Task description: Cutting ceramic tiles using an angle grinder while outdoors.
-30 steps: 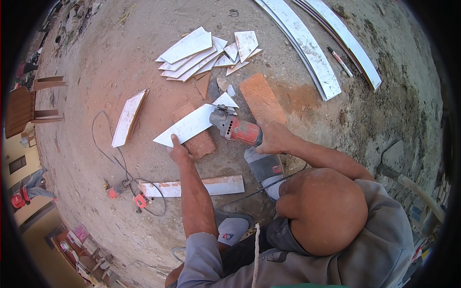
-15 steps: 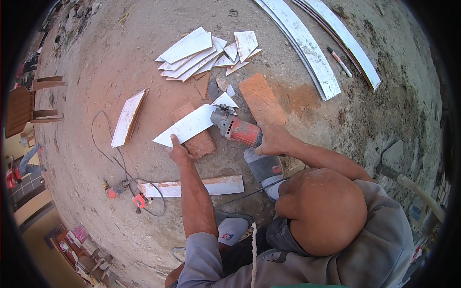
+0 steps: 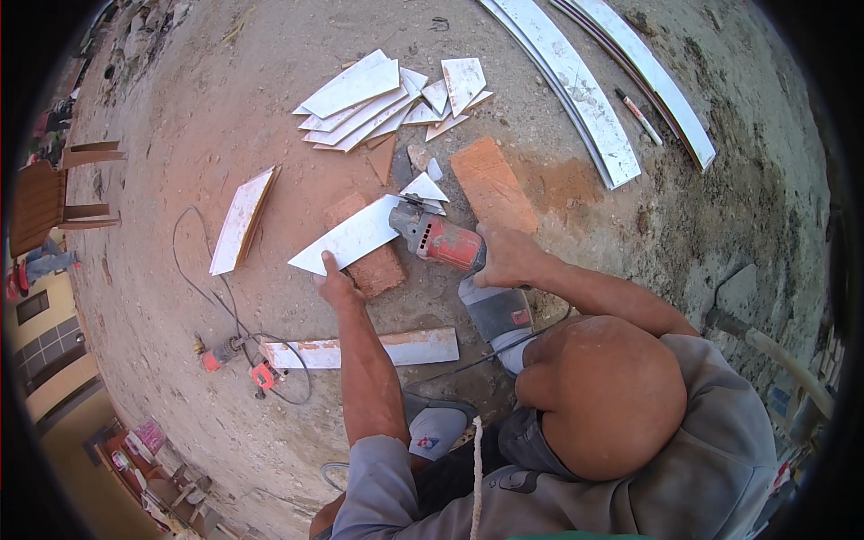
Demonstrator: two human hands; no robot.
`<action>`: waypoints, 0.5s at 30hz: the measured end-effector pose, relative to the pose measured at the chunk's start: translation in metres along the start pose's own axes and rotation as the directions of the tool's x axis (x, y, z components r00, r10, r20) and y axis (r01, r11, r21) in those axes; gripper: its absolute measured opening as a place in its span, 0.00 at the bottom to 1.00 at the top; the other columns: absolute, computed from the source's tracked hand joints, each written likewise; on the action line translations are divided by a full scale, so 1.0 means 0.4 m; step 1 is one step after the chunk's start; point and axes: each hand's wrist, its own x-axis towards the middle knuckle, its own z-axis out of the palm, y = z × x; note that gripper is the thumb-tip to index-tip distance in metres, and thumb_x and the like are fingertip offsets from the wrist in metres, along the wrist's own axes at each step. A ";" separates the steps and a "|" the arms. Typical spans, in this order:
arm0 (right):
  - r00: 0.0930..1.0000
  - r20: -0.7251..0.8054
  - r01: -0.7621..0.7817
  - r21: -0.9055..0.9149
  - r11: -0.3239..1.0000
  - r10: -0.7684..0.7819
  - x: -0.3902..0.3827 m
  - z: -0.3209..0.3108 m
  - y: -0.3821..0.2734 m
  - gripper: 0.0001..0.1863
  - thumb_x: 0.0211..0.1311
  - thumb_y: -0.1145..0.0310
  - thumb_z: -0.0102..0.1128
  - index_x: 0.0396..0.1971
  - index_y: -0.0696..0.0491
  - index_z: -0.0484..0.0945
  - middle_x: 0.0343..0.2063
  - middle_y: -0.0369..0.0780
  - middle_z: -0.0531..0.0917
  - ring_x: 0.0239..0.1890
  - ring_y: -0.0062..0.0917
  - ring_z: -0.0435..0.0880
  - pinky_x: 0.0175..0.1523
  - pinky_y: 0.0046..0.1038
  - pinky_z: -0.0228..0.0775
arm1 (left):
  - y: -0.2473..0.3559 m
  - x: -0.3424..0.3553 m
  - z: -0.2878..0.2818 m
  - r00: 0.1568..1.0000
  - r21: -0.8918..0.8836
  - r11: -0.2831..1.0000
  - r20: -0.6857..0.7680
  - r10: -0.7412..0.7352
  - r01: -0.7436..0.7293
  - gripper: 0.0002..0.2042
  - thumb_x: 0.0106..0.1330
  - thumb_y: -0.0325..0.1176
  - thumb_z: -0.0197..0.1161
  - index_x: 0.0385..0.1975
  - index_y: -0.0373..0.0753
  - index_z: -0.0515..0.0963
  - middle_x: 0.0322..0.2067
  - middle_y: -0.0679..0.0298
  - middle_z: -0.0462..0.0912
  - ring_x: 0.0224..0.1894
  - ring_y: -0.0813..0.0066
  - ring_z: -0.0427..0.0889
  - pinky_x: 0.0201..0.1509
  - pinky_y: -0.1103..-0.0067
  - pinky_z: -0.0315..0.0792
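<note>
My left hand (image 3: 336,286) grips the lower-left end of a white tile strip (image 3: 346,234), thumb on its top face, which lies across a rough red brick (image 3: 378,270). My right hand (image 3: 511,258) is wrapped round the body of a red and grey angle grinder (image 3: 445,241). The grinder's dark head sits at the tile's right end, beside small white triangular offcuts (image 3: 423,187); the disc is mostly hidden. Just right of these lies an orange brick (image 3: 490,180).
A tile pile (image 3: 355,99) and long strips (image 3: 585,99) lie beyond my hands; tile pieces (image 3: 238,220) left; another strip (image 3: 405,346) nearer, beside a second tool (image 3: 216,358) and cords. A wooden chair (image 3: 36,202) stands far left, a shovel-like tool (image 3: 801,378) right, a person (image 3: 49,265) behind.
The grinder and my right hand have shifted slightly left along the tile. My left hand stays put. The person at the far left has moved farther up the picture.
</note>
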 end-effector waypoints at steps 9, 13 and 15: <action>1.000 0.006 -0.022 0.008 1.000 0.022 -0.018 0.008 0.014 0.38 0.36 0.57 0.70 0.48 0.64 0.72 0.35 0.59 0.82 0.42 0.53 0.83 0.49 0.44 0.76 | 0.006 -0.011 0.009 0.999 0.012 1.000 -0.029 -0.023 0.024 0.23 0.69 0.36 0.61 0.57 0.24 0.70 0.50 0.53 0.78 0.50 0.63 0.79 0.56 0.67 0.72; 1.000 -0.020 0.007 0.025 1.000 -0.007 -0.009 0.012 0.011 0.38 0.35 0.57 0.70 0.48 0.64 0.73 0.35 0.59 0.82 0.42 0.53 0.83 0.49 0.44 0.75 | 0.010 -0.010 0.006 1.000 0.014 1.000 0.007 0.002 -0.002 0.24 0.70 0.36 0.61 0.57 0.25 0.69 0.49 0.53 0.78 0.50 0.61 0.79 0.55 0.66 0.75; 1.000 -0.015 0.002 0.026 1.000 -0.001 -0.013 0.012 0.013 0.38 0.35 0.57 0.70 0.48 0.64 0.73 0.35 0.59 0.82 0.42 0.53 0.83 0.49 0.44 0.75 | 0.009 -0.010 0.006 1.000 0.023 1.000 0.004 0.000 0.000 0.24 0.70 0.37 0.62 0.59 0.25 0.68 0.49 0.52 0.78 0.50 0.60 0.80 0.53 0.65 0.77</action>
